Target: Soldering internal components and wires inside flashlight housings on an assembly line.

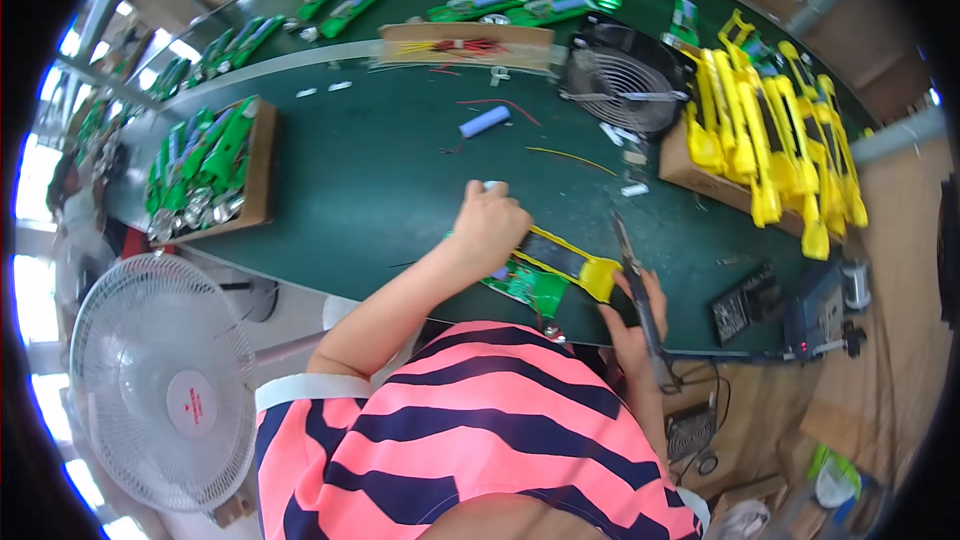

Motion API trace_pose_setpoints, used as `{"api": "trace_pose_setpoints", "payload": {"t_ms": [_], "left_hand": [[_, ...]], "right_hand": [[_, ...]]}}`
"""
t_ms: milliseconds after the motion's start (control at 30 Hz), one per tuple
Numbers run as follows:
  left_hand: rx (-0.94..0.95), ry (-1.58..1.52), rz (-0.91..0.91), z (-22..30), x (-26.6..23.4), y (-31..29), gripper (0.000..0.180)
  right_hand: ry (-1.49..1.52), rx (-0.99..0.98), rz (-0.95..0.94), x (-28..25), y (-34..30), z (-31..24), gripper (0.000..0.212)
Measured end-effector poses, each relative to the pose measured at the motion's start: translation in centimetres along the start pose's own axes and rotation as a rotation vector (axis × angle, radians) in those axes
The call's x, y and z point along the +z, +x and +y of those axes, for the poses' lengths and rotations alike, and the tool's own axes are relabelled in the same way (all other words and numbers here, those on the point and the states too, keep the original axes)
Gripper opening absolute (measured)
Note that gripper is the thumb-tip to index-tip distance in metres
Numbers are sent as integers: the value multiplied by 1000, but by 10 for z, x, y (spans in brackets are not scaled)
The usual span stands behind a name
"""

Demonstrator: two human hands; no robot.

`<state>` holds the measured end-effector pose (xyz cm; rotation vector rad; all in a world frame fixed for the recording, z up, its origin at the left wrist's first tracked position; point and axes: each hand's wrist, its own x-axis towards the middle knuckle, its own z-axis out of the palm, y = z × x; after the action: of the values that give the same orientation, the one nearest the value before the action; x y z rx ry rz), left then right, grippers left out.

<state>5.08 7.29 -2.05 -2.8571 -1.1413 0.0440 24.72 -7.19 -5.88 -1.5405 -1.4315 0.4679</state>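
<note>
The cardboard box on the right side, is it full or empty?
Full. Long yellow plastic pieces crowd the cardboard box and stick out past its edges.

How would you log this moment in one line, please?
Left hand: at yellow frame | right hand: holding soldering iron | beside frame: green piece | table: blue cylinder

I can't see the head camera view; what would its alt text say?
A person's left hand is at one end of a yellow casing and the right hand, holding a dark slim tool, by the other, over a green table. A box of green units stands left, one of yellow pieces right.
</note>
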Motion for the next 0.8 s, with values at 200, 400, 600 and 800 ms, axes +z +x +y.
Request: {"api": "trace_pose_setpoints", "payload": {"t_ms": [200,400,600,800], "left_hand": [[-25,-94,72,-7,1,-1,3],[-38,-237,60,-8,-6,-4,5],[-3,-456,-15,-13,-36,-26,14],[-42,-391,251,33,-29,-47,23]], "right_hand": [[57,32,-113,3,11,0,53],[3,19,-103,-1,10,2,56],[79,32,-65,1,10,6,56],[114,24,-88,0,12,1,55]]}}
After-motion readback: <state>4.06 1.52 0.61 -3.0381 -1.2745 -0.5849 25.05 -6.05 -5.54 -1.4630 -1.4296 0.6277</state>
